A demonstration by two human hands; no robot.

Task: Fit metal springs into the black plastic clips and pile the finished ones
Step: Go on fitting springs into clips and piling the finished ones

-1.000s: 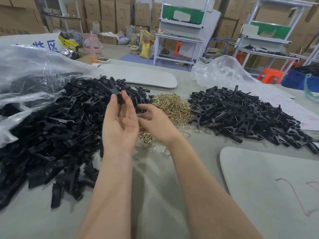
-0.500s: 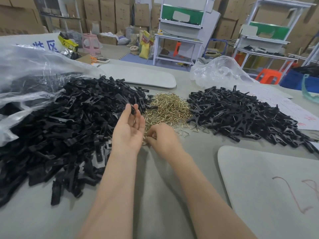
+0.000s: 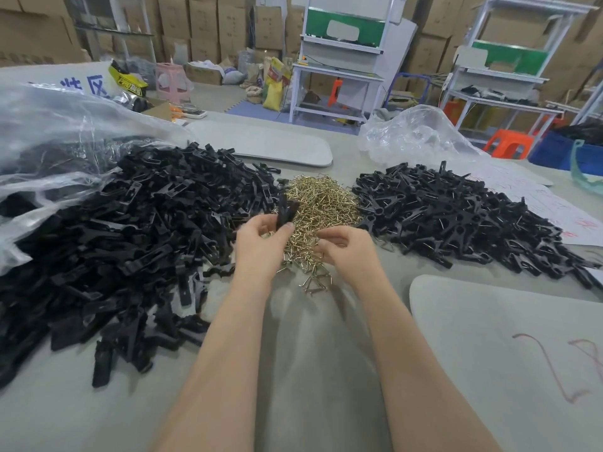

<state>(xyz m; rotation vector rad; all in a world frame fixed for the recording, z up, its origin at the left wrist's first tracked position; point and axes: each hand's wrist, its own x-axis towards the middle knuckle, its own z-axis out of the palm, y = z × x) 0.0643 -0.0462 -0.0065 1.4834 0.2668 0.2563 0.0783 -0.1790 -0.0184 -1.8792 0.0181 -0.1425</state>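
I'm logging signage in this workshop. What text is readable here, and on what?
"区" in blue on the white sheet; the character left of it is cut off.
Yellow-black bag: lettering too blurred to read.
White paper: red writing too small to read.

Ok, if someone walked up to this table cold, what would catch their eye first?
Probably the huge heap of black clip parts spilling from a plastic bag on the left, and the smaller heap of clips on the right. Between them glints a pile of gold springs, where the left hand holds up a black clip and the right hand reaches in.
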